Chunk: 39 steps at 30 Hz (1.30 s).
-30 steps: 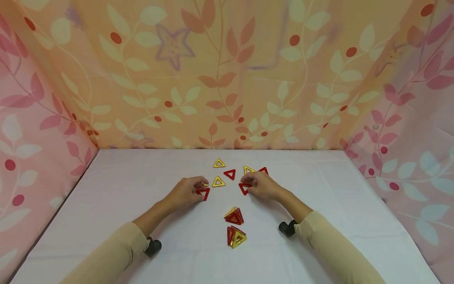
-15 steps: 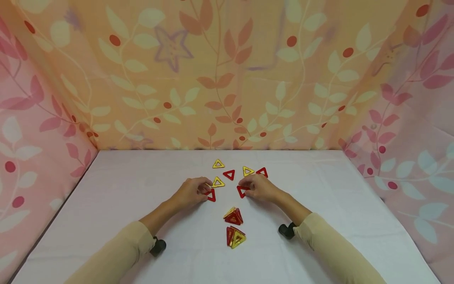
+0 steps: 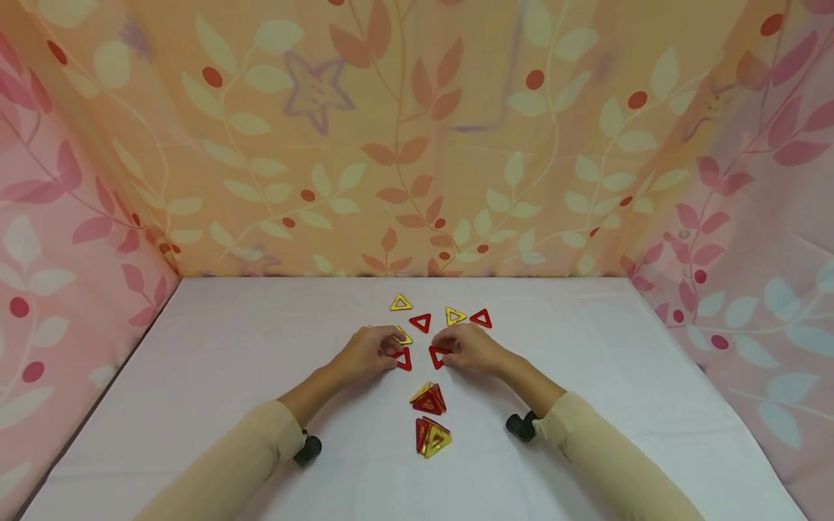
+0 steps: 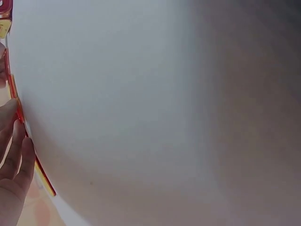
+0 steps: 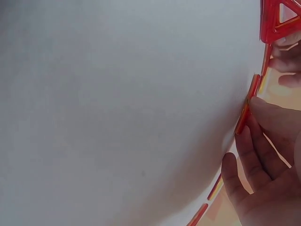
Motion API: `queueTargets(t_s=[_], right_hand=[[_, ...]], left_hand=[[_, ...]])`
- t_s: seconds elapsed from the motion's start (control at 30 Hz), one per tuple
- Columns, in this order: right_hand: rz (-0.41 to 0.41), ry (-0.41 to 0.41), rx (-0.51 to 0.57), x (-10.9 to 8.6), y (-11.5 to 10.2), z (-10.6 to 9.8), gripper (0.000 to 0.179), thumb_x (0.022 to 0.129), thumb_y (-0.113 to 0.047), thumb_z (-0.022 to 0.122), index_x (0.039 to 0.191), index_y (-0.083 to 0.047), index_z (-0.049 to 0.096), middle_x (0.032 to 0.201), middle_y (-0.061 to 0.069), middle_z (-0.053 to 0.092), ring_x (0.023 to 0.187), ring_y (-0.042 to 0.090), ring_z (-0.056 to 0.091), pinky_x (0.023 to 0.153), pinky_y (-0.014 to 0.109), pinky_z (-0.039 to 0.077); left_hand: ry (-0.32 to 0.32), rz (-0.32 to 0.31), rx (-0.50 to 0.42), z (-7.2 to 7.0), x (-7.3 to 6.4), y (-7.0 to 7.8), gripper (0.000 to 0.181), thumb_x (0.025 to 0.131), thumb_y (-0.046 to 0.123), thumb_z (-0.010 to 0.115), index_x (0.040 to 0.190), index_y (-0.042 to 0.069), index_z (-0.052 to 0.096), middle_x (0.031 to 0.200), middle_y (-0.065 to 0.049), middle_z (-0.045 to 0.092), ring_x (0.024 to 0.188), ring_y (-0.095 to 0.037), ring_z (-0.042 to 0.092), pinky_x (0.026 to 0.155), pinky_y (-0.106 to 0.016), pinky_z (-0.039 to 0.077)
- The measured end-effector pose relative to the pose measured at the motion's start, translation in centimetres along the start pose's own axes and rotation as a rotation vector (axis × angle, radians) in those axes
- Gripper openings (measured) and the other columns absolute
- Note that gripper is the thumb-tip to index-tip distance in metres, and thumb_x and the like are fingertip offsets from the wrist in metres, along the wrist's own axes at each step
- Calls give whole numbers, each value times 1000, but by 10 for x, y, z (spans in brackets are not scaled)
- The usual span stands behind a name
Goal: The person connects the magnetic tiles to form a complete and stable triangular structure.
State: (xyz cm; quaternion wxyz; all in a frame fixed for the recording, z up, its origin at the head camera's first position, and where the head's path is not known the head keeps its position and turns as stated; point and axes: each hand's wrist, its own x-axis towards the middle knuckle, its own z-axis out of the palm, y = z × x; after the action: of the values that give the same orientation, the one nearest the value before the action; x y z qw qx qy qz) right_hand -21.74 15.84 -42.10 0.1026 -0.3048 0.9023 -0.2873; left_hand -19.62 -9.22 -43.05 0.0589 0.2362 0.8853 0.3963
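Note:
My left hand (image 3: 373, 353) pinches a red triangle tile (image 3: 407, 359) with an open middle, held by its left side. Facing it across a small gap, another red triangle tile (image 3: 435, 357) is pinched in my right hand (image 3: 476, 350). In the right wrist view the thumb and fingertips grip that tile (image 5: 248, 104) from both sides. Only the edges of the tiles show in the left wrist view, beside my left fingers (image 4: 15, 153). A yellow triangle tile (image 3: 405, 336) lies just behind my left fingertips, partly hidden by them.
Nearer me stand two small red and yellow pyramids of tiles (image 3: 428, 399), one before the other. Farther back lie loose tiles: yellow (image 3: 400, 303), red (image 3: 421, 323), yellow (image 3: 455, 316) and red (image 3: 481, 318). Patterned cloth (image 3: 417, 145) rises behind the white table (image 3: 260, 325).
My left hand has moved right with its red tile, over part of the yellow tile. My right hand has come slightly left and nearer me, bringing the two red tiles closer together.

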Motion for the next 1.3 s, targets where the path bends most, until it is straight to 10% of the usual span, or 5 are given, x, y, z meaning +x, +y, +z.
queueTargets(t_s=[1.3], right_hand=[[-17,10,0,7,-7,7,27,85,-1,76,112,-3,71,104,4,71,94,18,63,88,37,54]], left_hand=[[-24,-18,26,14,16,13,35,82,0,79,115,4,67,95,-2,71,84,-14,64,81,-30,55]])
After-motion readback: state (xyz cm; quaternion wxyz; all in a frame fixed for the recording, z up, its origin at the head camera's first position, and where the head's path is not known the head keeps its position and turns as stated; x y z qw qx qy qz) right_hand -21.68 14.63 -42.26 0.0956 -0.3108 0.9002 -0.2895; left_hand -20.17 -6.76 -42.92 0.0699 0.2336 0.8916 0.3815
